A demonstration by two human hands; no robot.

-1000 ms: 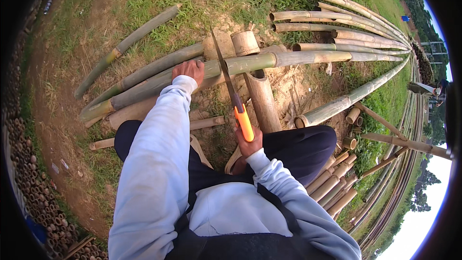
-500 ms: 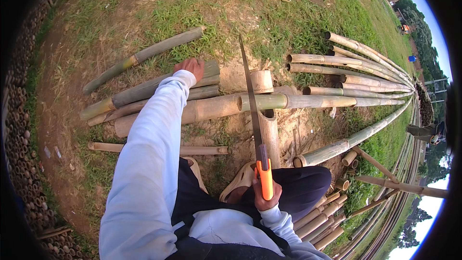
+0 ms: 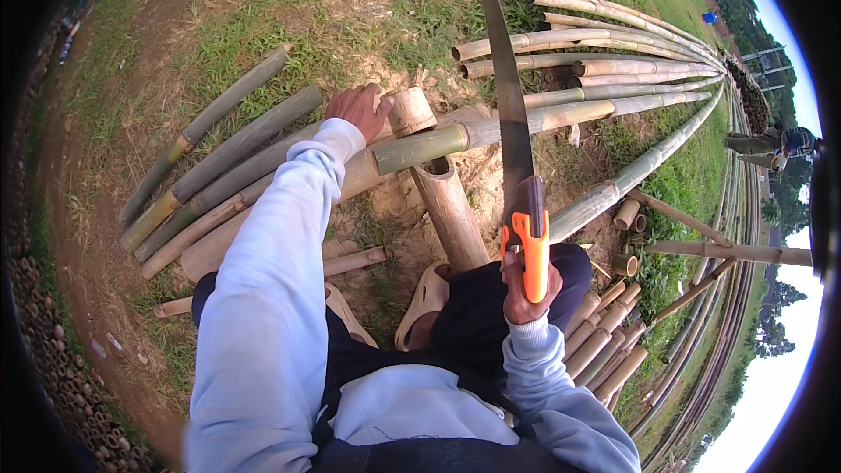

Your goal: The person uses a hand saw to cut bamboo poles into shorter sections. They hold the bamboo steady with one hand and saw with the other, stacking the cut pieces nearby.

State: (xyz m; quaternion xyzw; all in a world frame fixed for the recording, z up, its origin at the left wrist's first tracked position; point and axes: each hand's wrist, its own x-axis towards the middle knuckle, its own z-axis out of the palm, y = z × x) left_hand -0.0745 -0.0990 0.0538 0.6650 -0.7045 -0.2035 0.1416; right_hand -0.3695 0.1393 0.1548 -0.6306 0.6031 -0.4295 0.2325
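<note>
I've got the right hand (image 3: 519, 296) wrapped round the handsaw (image 3: 512, 118) grip, blade raised. Left hand (image 3: 357, 112) half-open, seemingly empty, near the bamboo stub (image 3: 412, 112). Bamboo pole (image 3: 420, 147) crosses the bamboo prop (image 3: 451, 215), presumably keeping its end raised.

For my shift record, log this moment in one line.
Left hand: open beside short bamboo post; Right hand: gripping orange-handled handsaw; Bamboo pole: passing behind blade in view; Bamboo lengths: at left
</note>
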